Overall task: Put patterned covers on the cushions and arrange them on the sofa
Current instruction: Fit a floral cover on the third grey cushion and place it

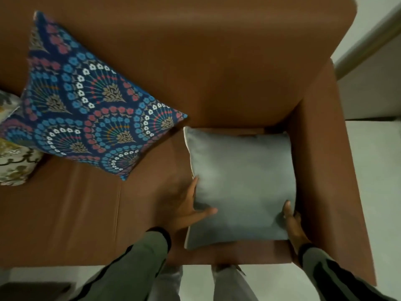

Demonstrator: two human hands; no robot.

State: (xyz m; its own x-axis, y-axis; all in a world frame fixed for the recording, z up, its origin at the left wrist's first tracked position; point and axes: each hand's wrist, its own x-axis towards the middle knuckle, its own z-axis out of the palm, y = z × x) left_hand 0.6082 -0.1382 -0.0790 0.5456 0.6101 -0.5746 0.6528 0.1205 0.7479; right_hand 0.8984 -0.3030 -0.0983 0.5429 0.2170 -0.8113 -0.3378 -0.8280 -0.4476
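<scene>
A plain grey-blue cushion [240,181] lies flat on the seat of the brown sofa [217,61], close to the right armrest. My left hand [186,207] grips its left edge, thumb on top. My right hand [291,222] grips its lower right corner. A cushion in a dark blue patterned cover [86,109] with fan and flower motifs leans against the sofa back at the left. A cream floral cushion [13,157] shows partly at the far left edge.
The right armrest [329,170] stands directly beside the grey cushion. Pale floor [377,192] lies to the right and in front of the sofa. My legs show below the seat's front edge. A dark object [32,290] sits at the bottom left.
</scene>
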